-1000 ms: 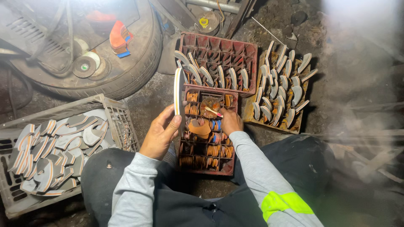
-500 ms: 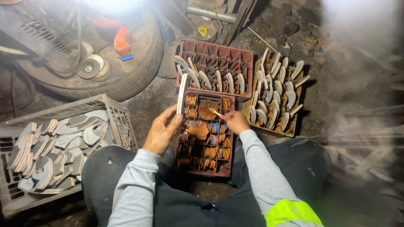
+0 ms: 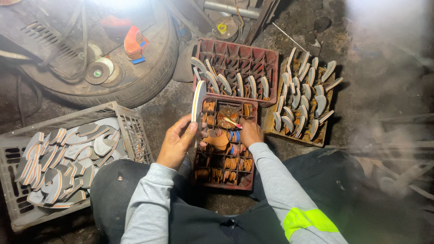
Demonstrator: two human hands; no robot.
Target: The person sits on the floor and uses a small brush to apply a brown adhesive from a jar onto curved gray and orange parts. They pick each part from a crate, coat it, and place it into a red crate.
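Note:
My left hand (image 3: pixel 177 142) holds a curved shoe sole piece (image 3: pixel 197 100) upright, edge toward me, over the left side of a red compartment crate (image 3: pixel 224 178) between my knees. My right hand (image 3: pixel 250 131) holds a small brush (image 3: pixel 230 120) whose tip dips into a round tin of brown glue (image 3: pixel 227 117) resting on the crate's far end. The crate holds small orange and blue pieces in its cells.
A second red crate (image 3: pixel 235 58) and a wooden tray (image 3: pixel 312 135) beyond hold several upright sole pieces. At my left, a grey plastic basket (image 3: pixel 129 124) is filled with more soles. A tyre (image 3: pixel 135 81) with tools on it lies at far left.
My left hand has lifted the sole piece slightly and brought it nearer the crate's left edge. My right hand stays at the glue tin with the brush.

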